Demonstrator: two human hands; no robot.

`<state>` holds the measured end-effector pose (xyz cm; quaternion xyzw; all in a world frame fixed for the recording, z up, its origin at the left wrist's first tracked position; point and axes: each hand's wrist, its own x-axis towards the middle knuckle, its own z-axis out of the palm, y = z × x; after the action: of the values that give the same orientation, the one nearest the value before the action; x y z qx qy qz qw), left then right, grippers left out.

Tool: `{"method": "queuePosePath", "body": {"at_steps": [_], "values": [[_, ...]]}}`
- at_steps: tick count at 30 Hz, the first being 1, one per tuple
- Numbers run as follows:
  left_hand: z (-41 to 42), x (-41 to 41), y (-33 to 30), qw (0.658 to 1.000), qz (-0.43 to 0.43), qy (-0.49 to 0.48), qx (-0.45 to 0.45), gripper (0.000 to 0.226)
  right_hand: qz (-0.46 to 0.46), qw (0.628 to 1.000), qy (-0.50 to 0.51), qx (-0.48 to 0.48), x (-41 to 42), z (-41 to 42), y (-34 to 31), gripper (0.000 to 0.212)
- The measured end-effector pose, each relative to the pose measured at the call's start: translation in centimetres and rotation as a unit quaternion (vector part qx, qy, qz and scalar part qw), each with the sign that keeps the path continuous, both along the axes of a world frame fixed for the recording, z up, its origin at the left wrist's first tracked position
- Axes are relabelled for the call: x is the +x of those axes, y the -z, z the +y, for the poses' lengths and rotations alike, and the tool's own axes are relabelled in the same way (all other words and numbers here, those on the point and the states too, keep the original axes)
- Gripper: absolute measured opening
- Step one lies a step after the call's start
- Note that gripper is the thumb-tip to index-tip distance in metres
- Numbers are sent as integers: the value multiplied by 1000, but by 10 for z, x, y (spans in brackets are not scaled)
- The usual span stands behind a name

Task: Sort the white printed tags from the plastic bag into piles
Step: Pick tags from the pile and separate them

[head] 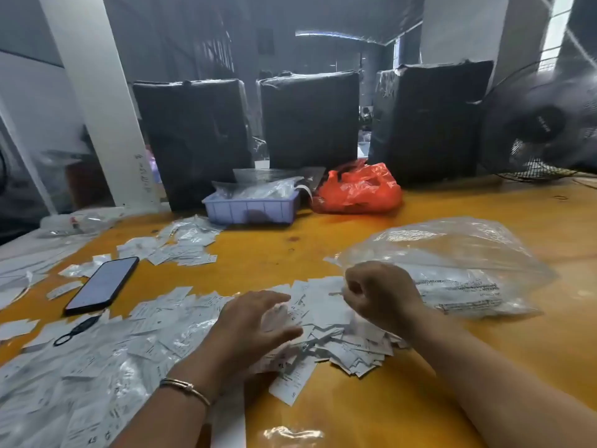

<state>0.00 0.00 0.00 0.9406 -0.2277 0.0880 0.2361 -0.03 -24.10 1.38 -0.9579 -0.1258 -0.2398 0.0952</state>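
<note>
We see the main risk in the middle of the frame, where the loose heap of white printed tags (326, 337) lies directly under both hands. The left hand (255, 324) rests flat on that heap with its fingers spread, so its grip is open; a careless sweep from there could, we judge, push unsorted tags into the wide spread of tags (97, 357) at lower left and blur the piles. The right hand (378, 295) is curled, and it seems to pinch a tag at its fingertips, though the blur keeps us from being sure. If it lifts fast, neighbouring tags may cling and drop in the wrong place.

The clear plastic bag (452, 263) lies at centre right, just behind the right hand, with more tags inside; its open mouth faces the heap, so a nudge might spill more out. A fan (542, 124) stands at the upper right edge. If it runs, we think it could scatter the light tags across the yellow worktop (323, 247).

The phone (103, 286) at left lies among stray tags and could hide some.

Dark printed lines show on the tags and through the bag, but we cannot read any; single characters at the lower left are too blurred to trust.
</note>
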Motion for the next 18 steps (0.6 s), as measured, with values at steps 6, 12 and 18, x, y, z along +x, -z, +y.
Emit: {"method": "queuePosePath", "body": {"at_steps": [6,12,18], "values": [[2,7,7,1000,8,-15,0,53,-52,982,178,-44,4,-27,-6,29],[-6,2,4,1000,-21,-10,-14,28,72,951,291,-80,11,-58,3,15],[-9,-5,3,998,-32,-5,-45,28,110,944,306,-53,22,-60,6,9]]}}
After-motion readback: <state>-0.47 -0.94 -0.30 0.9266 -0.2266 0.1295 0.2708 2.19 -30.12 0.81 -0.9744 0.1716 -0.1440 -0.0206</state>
